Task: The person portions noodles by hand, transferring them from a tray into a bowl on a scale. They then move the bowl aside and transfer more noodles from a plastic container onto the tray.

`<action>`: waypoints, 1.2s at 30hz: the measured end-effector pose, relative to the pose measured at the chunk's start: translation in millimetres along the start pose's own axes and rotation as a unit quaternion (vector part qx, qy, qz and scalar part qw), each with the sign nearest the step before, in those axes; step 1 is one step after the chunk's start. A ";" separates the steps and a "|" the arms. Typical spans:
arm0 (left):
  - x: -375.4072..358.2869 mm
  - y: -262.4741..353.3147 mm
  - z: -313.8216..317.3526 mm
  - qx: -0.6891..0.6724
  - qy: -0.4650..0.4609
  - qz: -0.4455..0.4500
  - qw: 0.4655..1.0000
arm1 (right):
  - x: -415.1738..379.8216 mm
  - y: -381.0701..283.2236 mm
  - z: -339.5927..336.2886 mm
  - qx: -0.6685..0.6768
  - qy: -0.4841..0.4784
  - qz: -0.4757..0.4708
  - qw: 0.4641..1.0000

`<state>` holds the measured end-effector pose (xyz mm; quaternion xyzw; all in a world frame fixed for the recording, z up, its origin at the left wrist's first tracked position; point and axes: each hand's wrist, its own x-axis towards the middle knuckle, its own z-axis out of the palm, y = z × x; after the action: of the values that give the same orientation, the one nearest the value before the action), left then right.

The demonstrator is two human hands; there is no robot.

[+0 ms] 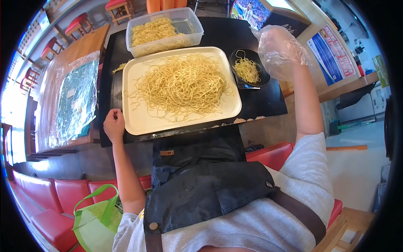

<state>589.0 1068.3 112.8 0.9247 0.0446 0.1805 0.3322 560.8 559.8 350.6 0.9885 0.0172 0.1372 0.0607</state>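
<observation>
A big heap of yellow noodles [184, 86] lies on a cream tray [145, 122] on the black table. My left hand [114, 125] rests at the table's left edge beside the tray, its fingers curled, with nothing visible in them. My right hand [279, 44], covered by clear loose plastic, is raised above the table's right side, just right of a black bowl [264, 77]. The plastic blurs its fingers. A small portion of noodles [247, 70] sits in the bowl, which stands on a small scale [247, 87].
Behind the tray is a clear plastic container [168, 48] partly filled with noodles. Some stray strands [119, 68] lie left of the tray. A wooden table [94, 46] with a plastic-wrapped green item [77, 90] stands at the left. Red seats [69, 195] and a green bag [94, 222] are lower left.
</observation>
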 end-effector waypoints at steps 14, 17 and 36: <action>0.3 1.4 -0.2 0.000 -0.002 -0.009 1.000 | 0.8 -8.6 7.4 0.011 -0.027 0.076 0.997; 0.0 1.9 -0.4 0.003 -0.008 -0.014 1.000 | 6.4 -23.8 -2.0 -0.023 -0.092 0.091 0.991; -0.2 2.6 -0.5 -0.007 -0.002 -0.013 1.000 | -3.3 -40.3 -11.7 -0.061 -0.140 0.112 0.982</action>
<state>588.5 1066.5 114.7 0.9221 0.0545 0.1751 0.3408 553.8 600.9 355.8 0.9880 -0.1111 0.0042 0.1071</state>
